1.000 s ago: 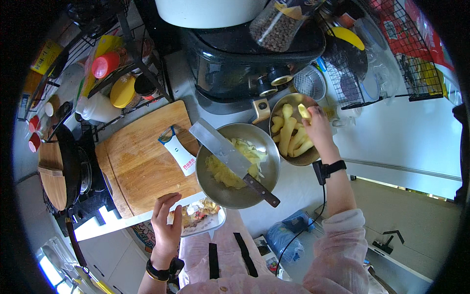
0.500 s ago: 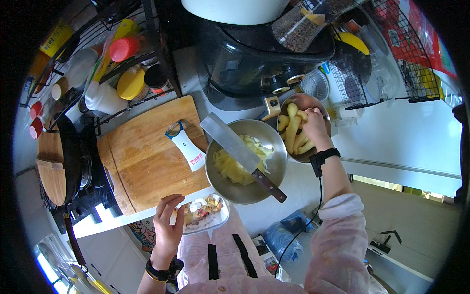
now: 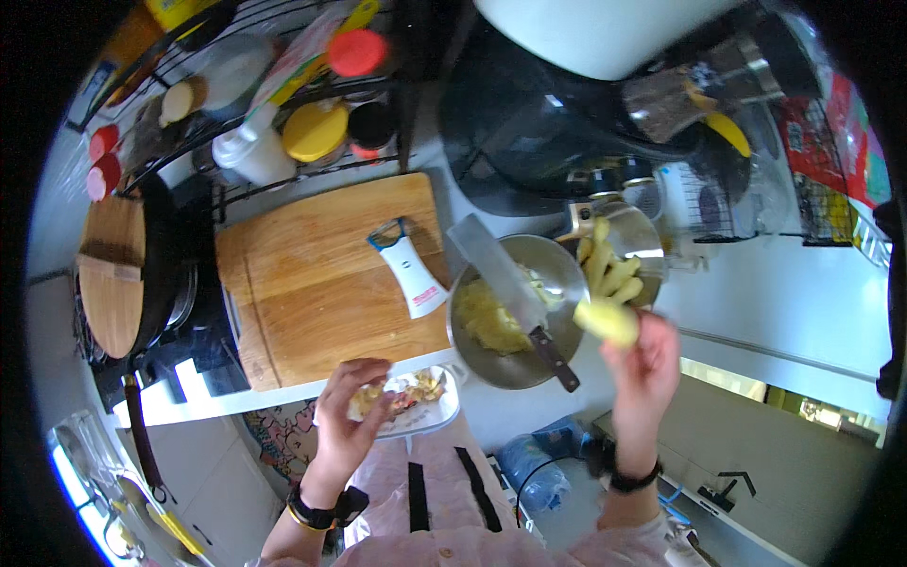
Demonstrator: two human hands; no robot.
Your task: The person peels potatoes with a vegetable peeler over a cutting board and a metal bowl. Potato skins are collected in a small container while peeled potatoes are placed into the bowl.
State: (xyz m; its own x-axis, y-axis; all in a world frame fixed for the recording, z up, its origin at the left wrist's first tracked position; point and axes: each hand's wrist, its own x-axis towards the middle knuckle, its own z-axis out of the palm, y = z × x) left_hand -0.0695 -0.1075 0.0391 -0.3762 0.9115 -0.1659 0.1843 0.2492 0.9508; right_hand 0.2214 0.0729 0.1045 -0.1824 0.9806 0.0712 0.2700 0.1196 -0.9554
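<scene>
My right hand [image 3: 647,359] pinches a peeled, pale-yellow root vegetable [image 3: 607,322] and holds it above the counter, right of the metal bowl. More of these long peeled roots [image 3: 607,269] lie in a steel pan [image 3: 645,231] just beyond. Thin yellow slices [image 3: 488,319] fill the bottom of the metal bowl [image 3: 515,378], and a cleaver [image 3: 501,269] with a brown handle rests across its rim. Empty, with fingers apart, my left hand [image 3: 348,416] hovers by a white tray [image 3: 439,413] of peelings near the counter's front edge.
A wooden cutting board [image 3: 312,274] bears a white peeler [image 3: 409,274]. Behind stand a rack with jars [image 3: 315,130] and a black appliance [image 3: 529,123] with a white pot [image 3: 605,28] above it. A lidded wok [image 3: 113,302] is at left, a wire basket [image 3: 817,208] at far right.
My right hand has come out of the steel pan toward me with a peeled root vegetable in it. My left hand stays near the tray. The view has shifted.
</scene>
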